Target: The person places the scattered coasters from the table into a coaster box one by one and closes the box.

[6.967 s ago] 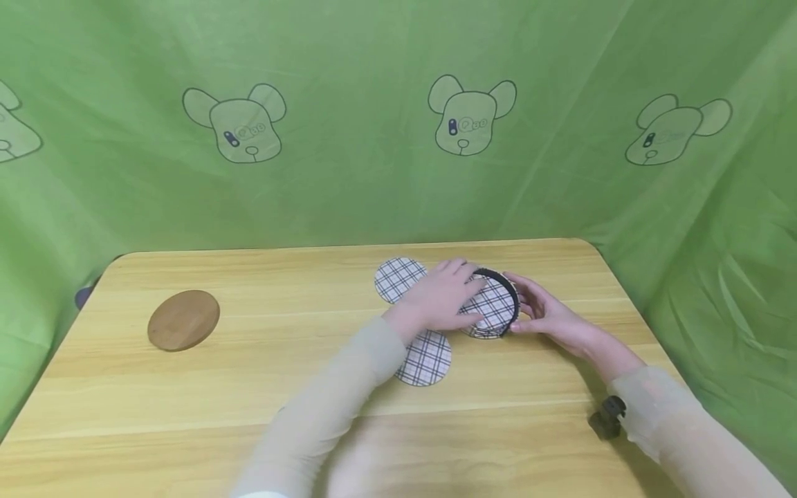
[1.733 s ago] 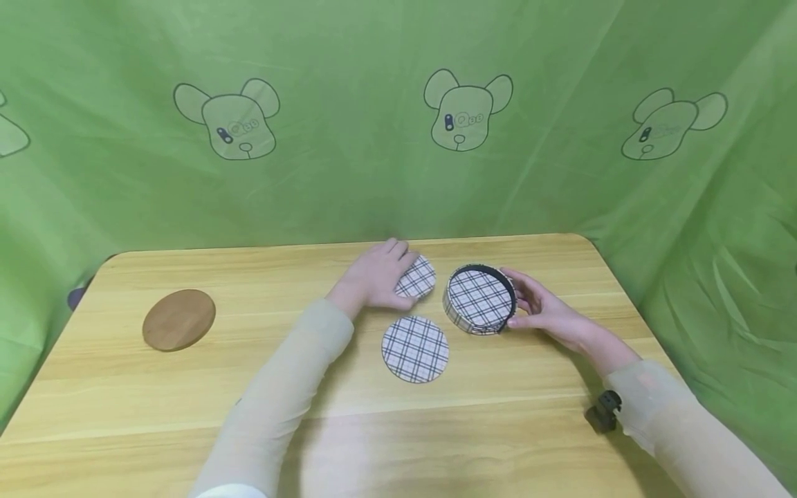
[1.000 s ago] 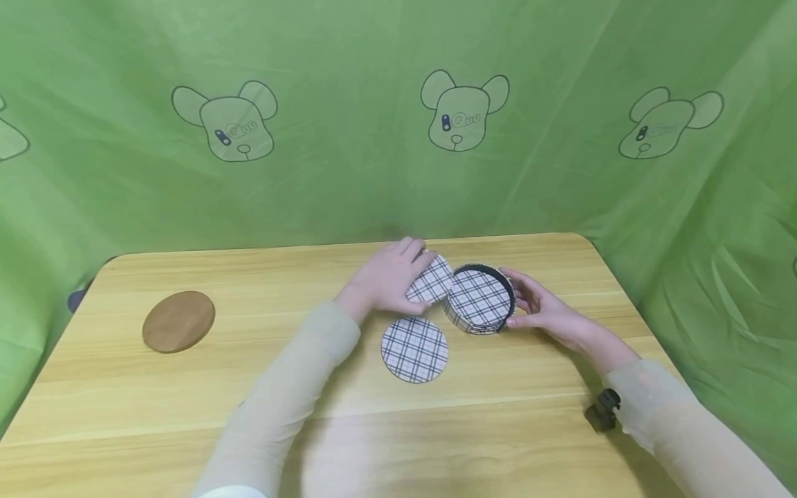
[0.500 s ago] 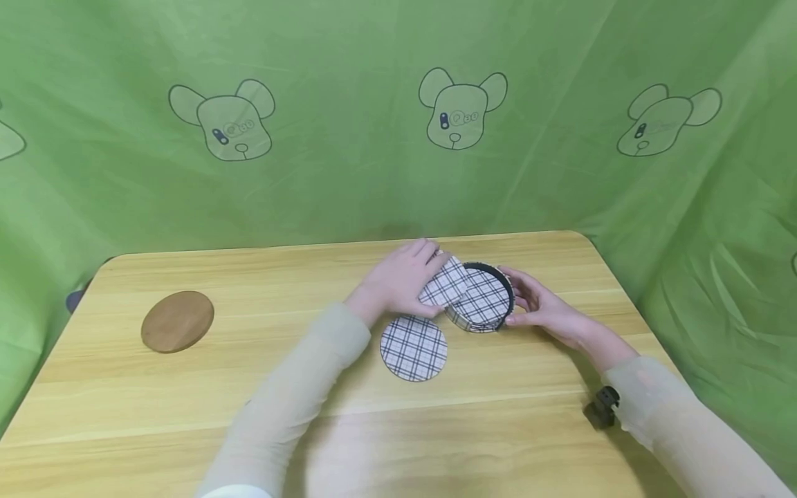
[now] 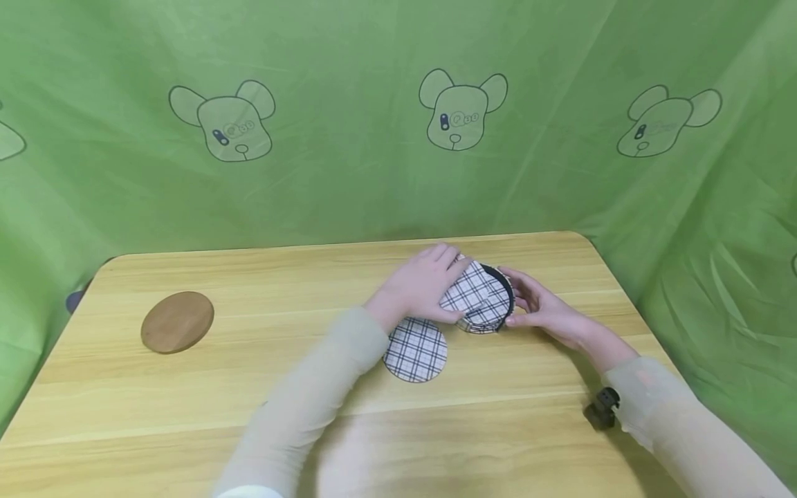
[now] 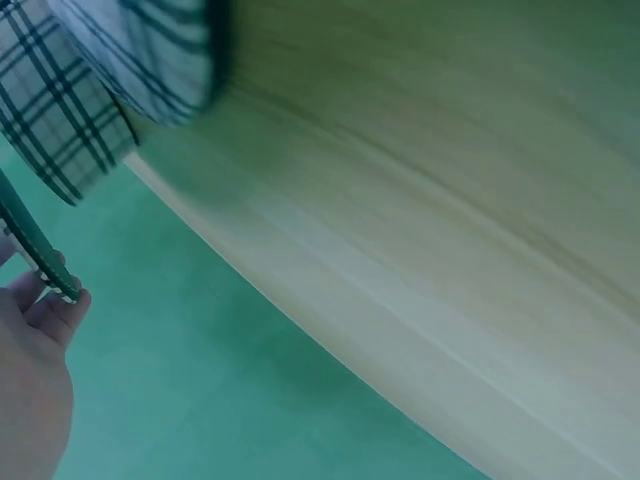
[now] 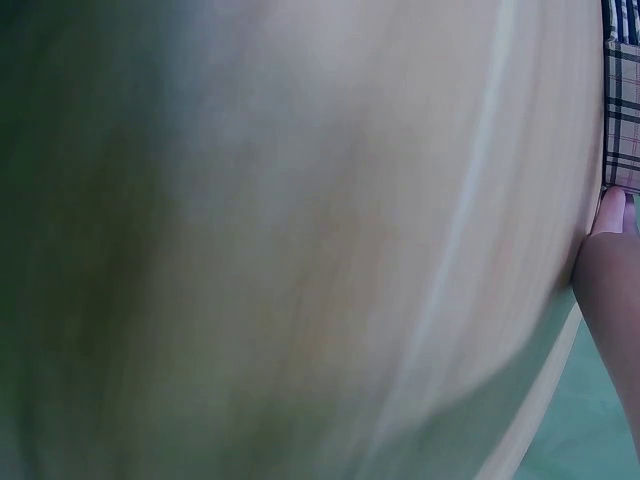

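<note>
My left hand (image 5: pixel 423 282) grips a round plaid coaster (image 5: pixel 468 287) by its left side, in the head view. The coaster overlaps the open top of a round plaid coaster holder (image 5: pixel 498 306) with a black inner wall, covering its left part. A plaid surface shows inside the holder. Thumb and fingers of my right hand (image 5: pixel 548 312) hold the holder's right side. A second plaid coaster (image 5: pixel 416 351) lies flat in front of my left hand, partly under the wrist. The left wrist view shows my fingers pinching a disc (image 6: pixel 35 245) edge-on.
A round brown wooden disc (image 5: pixel 177 321) lies on the left side of the wooden table (image 5: pixel 280 277). Green cloth (image 5: pixel 349 187) with bear-head prints hangs behind and at both sides. A small dark device (image 5: pixel 602 409) sits at my right wrist.
My left hand has carried a coaster rightward from the tabletop at the back to over the holder. The right hand stays at the holder. The front coaster stays put.
</note>
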{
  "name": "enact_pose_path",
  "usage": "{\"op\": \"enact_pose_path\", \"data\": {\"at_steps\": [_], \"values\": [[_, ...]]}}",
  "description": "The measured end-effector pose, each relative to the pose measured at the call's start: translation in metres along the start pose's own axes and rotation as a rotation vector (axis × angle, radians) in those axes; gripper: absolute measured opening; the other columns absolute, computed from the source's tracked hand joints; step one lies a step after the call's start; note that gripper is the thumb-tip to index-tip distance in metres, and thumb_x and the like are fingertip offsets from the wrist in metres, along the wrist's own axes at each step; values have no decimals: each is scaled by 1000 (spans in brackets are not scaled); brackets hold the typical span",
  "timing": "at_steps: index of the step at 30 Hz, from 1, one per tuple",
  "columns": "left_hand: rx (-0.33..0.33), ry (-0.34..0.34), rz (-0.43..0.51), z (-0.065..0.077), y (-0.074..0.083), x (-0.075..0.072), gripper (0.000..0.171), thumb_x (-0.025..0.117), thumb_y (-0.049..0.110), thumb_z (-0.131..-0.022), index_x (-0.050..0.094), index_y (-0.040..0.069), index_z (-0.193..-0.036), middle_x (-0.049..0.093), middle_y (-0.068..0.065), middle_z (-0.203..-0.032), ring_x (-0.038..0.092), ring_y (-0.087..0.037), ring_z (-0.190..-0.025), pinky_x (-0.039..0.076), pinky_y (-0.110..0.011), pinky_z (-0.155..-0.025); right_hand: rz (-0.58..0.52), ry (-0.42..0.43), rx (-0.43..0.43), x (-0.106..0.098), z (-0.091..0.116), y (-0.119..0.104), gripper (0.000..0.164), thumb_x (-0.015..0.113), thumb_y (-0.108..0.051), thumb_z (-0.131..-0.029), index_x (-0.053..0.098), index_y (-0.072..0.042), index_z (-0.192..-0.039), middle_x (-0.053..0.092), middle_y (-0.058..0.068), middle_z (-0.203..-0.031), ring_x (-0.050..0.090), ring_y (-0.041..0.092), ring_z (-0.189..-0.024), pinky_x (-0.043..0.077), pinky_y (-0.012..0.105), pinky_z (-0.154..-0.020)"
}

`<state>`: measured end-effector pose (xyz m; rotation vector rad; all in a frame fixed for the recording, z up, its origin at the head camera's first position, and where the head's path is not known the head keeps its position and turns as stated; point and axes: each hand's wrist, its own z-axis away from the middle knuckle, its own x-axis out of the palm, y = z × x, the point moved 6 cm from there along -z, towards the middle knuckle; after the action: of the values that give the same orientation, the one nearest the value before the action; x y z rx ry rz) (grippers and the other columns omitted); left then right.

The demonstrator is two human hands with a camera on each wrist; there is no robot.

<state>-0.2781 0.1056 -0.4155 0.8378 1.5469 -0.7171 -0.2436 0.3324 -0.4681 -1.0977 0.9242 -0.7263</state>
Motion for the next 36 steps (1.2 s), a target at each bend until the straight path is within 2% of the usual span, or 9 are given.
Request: {"op": "enact_pose_path", "data": {"at_steps": [12, 23, 36], "values": [[-3, -41, -24, -14, 21, 1, 109, 63, 75, -88, 30, 8, -166, 38, -12, -167, 34, -27, -156, 29, -41, -134, 3, -1, 4, 1, 0, 0, 104, 74, 5, -90, 10, -8, -171, 12, 31, -172, 47, -9, -129, 45, 7, -107], [-18, -46, -41, -22, 27, 6, 107, 63, 78, -88, 34, 9, -165, 41, -10, -164, 37, -25, -153, 34, -41, -132, -3, -2, -5, 0, 0, 1, 103, 73, 6, -91, 10, -7, -171, 11, 31, -173, 48, -9, -129, 45, 7, -107], [-20, -64, -68, -26, 35, 8, 107, 63, 78, -88, 35, 8, -164, 40, -12, -166, 36, -27, -156, 28, -40, -135, -3, -5, -5, 0, 1, -1, 102, 73, 4, -92, 10, -8, -171, 11, 30, -173, 48, -9, -130, 44, 7, -108]]}}
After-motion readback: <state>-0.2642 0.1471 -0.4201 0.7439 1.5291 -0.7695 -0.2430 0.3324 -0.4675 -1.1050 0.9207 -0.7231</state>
